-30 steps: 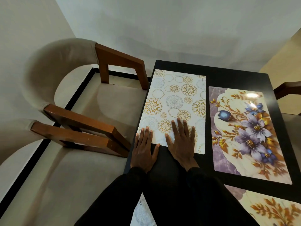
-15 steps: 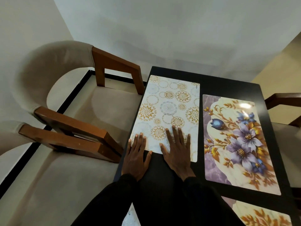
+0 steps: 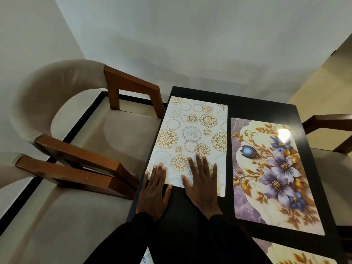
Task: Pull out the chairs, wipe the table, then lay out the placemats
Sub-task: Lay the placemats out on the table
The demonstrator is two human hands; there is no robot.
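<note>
Change: both hands stay flat on the circle-patterned placemat [image 3: 192, 134], at its near edge.
Left hand [image 3: 153, 191]: fingers straight, close together, palm on table [image 3: 262, 109].
Right hand [image 3: 202, 187]: fingers straight, spread, pressing placemat.
Placemat: table's left side, beside floral placemat [image 3: 274, 174].

Glossy floral placemat [image 3: 274, 174], wood-framed cloth chair [image 3: 131, 88].

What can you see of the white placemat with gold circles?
The white placemat is a thin, smooth rectangle printed with gold and grey medallions. It lies flat at the left of the black table, beside but apart from the floral placemat. The left hand and right hand press flat on its near end.
</note>
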